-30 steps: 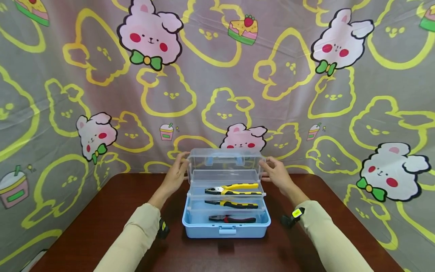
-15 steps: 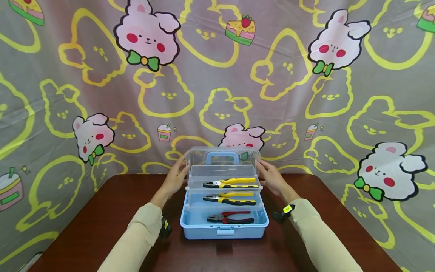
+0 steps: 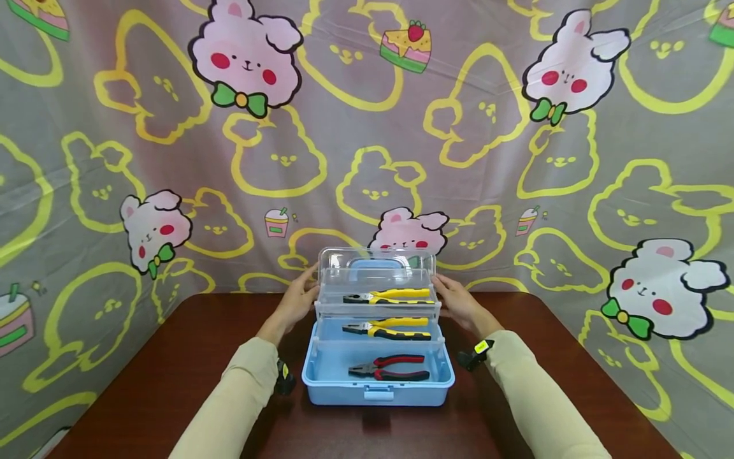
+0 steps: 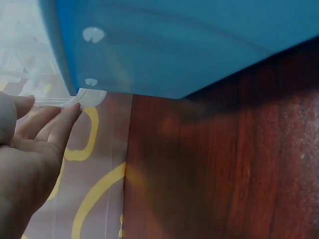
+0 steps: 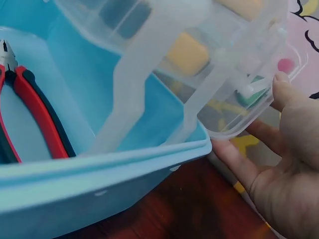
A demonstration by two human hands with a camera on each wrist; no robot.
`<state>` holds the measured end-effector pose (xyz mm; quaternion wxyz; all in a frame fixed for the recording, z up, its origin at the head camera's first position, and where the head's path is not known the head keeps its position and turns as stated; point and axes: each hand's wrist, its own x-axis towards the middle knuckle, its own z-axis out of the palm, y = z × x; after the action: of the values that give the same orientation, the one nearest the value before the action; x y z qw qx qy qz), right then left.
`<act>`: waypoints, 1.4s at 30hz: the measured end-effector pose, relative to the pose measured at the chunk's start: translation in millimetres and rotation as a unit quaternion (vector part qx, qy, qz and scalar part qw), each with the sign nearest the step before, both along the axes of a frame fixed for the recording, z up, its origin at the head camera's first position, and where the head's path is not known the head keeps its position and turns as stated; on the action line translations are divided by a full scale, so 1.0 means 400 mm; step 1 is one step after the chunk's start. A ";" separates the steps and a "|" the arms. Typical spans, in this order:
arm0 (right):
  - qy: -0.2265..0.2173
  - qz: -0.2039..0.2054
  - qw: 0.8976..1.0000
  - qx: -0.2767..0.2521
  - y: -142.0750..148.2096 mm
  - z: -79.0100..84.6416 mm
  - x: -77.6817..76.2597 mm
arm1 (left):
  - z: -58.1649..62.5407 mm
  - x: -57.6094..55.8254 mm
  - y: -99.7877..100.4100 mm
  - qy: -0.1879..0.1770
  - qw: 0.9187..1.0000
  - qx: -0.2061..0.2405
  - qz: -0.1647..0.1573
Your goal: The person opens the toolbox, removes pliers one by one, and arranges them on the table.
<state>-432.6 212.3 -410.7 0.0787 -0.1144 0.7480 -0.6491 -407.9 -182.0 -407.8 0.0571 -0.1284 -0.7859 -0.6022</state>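
A light-blue toolbox (image 3: 378, 394) stands with its clear lid (image 3: 335, 260) tipped back and two clear trays raised in steps. My left hand (image 3: 297, 303) holds the lid's left side; in the left wrist view its fingertips meet the clear edge. On the other side, my right hand (image 3: 459, 303) pinches the lid's edge, thumb on the inner face and fingers behind. Yellow-and-black pliers (image 3: 395, 296) lie in the upper tray, and another yellow-and-black pair (image 3: 392, 328) in the lower one. Red-and-black pliers (image 3: 395, 368) rest in the blue bottom.
The toolbox stands on a dark reddish-brown table (image 3: 201, 370). Close behind it hangs a grey cloth (image 3: 367, 115) printed with rabbits and yellow outlines. A blue handle (image 3: 376, 264) shows on the lid.
Both hands have tipped the lid farther back. The trays have spread apart with it, baring more of the pliers and the blue bottom.
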 end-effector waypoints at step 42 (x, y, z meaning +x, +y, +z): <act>-0.065 0.025 0.990 0.126 -0.008 -0.062 -0.031 | -0.066 -0.003 0.017 -0.100 0.995 -0.024 0.010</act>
<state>-444.9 209.0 -435.4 0.1568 -0.0801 0.8143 -0.5532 -409.0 -175.4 -434.2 -0.0189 -0.0609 -0.8033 -0.5922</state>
